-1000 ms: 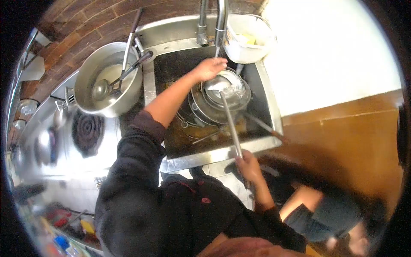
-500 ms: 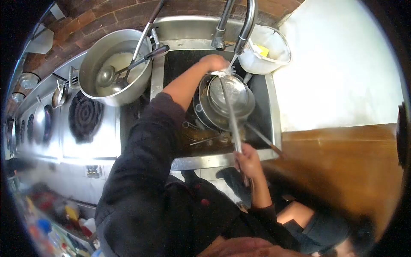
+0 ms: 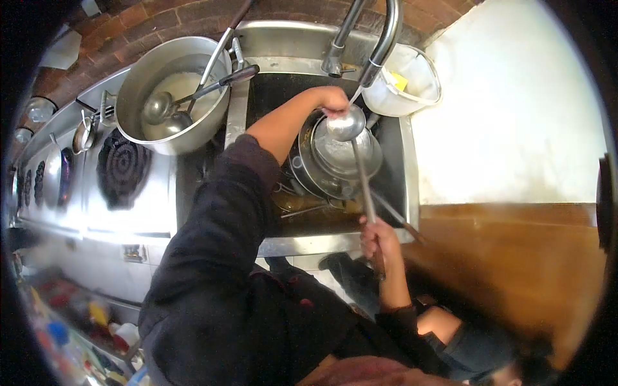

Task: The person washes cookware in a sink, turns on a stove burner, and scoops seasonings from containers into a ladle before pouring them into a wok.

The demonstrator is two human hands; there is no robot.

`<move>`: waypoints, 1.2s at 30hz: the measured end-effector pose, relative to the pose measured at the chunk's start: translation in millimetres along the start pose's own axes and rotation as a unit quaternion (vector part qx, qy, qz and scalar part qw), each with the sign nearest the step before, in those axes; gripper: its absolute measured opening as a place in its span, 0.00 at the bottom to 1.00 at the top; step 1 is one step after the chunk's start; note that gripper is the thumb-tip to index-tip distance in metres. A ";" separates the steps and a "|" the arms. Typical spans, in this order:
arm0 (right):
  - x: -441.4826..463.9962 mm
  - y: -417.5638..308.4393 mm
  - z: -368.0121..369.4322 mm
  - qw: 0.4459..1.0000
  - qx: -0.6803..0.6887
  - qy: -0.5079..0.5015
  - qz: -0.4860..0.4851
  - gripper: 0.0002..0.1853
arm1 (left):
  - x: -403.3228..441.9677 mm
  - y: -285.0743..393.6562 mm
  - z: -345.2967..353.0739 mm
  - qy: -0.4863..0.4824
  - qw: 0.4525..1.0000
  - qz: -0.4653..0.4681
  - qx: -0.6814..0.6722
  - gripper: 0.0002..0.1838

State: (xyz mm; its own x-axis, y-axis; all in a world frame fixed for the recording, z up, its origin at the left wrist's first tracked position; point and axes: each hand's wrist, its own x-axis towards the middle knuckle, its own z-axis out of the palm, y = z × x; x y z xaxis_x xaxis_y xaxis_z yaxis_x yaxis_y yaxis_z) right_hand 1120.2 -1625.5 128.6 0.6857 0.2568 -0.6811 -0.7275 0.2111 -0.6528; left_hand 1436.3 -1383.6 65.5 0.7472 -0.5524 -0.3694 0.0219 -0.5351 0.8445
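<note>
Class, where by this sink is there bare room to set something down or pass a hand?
Bare: the coil burner, nearer the person than the big pot. A hand might fit between the sink's left rim and left forearm. Crowded: mid-sink, stacked pans beneath left hand and held ladle.

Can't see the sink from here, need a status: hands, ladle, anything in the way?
Right hand gripping ladle by handle. Left hand at its bowl end. Stacked pans below, faucet spout close by.

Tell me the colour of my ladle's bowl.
The ladle's bowl is silver; head view shows it best.
</note>
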 end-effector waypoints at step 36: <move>2.7 -28.6 35.5 0.996 -0.089 -0.011 -0.019 0.12 | -44.8 -0.8 50.5 0.369 0.905 0.088 0.192 0.12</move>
State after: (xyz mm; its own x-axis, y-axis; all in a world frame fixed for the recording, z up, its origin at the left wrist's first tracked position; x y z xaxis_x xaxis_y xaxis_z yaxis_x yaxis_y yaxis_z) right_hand 1142.0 -1597.4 157.1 0.7098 0.2736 -0.6491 -0.6845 0.0502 -0.7273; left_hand 1369.2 -1390.7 61.8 0.9598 -0.1496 0.2375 -0.2678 -0.7409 0.6159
